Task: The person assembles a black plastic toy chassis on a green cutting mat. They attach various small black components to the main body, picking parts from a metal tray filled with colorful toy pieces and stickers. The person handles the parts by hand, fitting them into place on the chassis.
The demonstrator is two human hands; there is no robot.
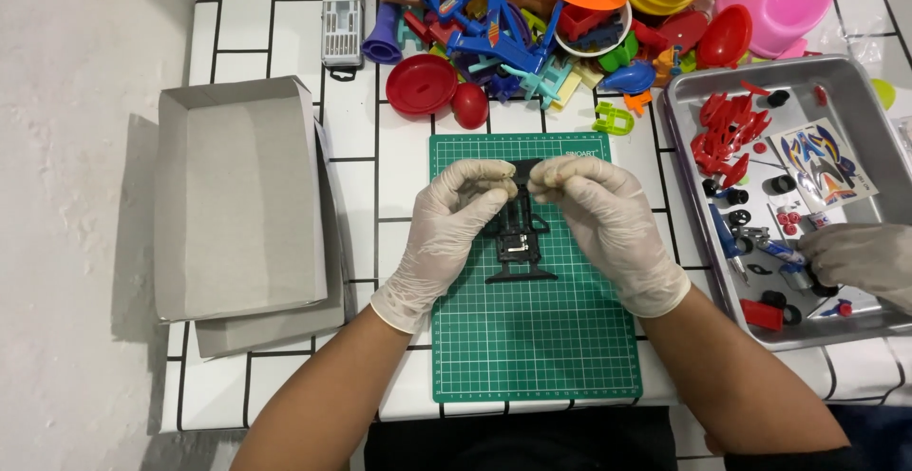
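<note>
A black plastic model car chassis (518, 235) rests on the green cutting mat (532, 338). Both my hands wear pale gloves. My left hand (446, 229) and my right hand (603, 219) pinch the chassis's far end between fingertips, meeting near the mat's upper middle. The chassis's near end lies flat on the mat.
An open grey cardboard box (237, 200) lies at left. A metal tray (693, 129) at right holds red parts, black wheels and a sticker sheet (822, 162); another person's gloved hand (860, 262) reaches into it. Colourful plastic toys (570, 15) pile at the back.
</note>
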